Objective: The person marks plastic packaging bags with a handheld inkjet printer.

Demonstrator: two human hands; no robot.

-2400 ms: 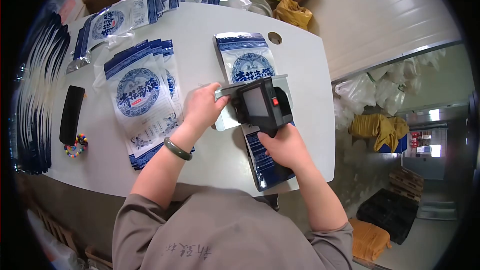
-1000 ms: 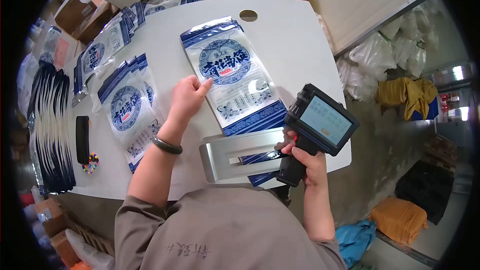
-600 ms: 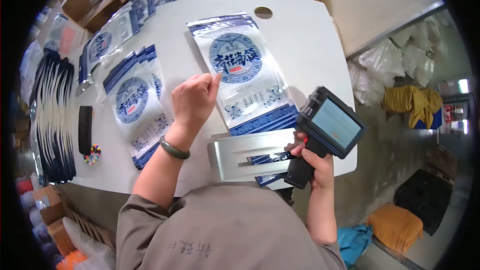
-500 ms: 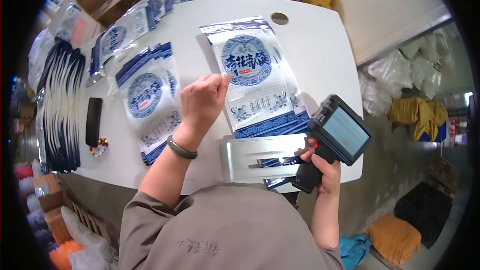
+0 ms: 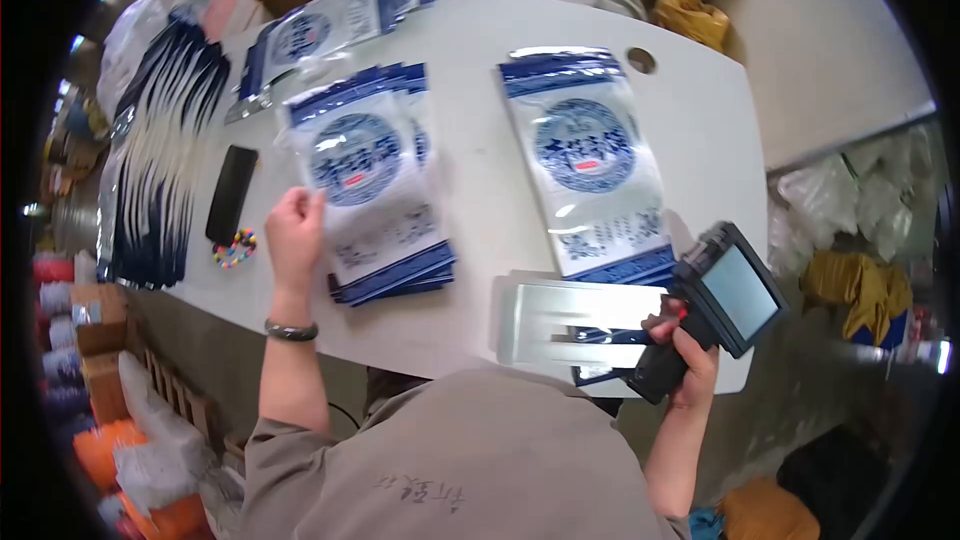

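My left hand [image 5: 297, 228] is closed, its fingertips pinched at the left edge of the top printed plastic bag [image 5: 355, 160] on a loose pile. The bags are white with dark blue bands and a round blue emblem. My right hand [image 5: 690, 355] grips a black handheld printer [image 5: 735, 290] with a lit screen, one finger by its red button. This device is held over the right end of a silver metal tray [image 5: 535, 325]. Just beyond the tray lies a second pile of the same bags [image 5: 595, 220].
On the left of the white table [image 5: 470, 200] are a black phone-like object [image 5: 231, 195], a beaded bracelet [image 5: 236, 249] and a long fanned row of bags [image 5: 165, 160]. More bags [image 5: 325, 30] lie at the back. Cardboard boxes [image 5: 100, 325] stand on the floor.
My left hand has moved left from the right-hand pile to the left-hand pile. The view has turned, shifting the table contents to the right. My right hand still holds the printer by the tray.
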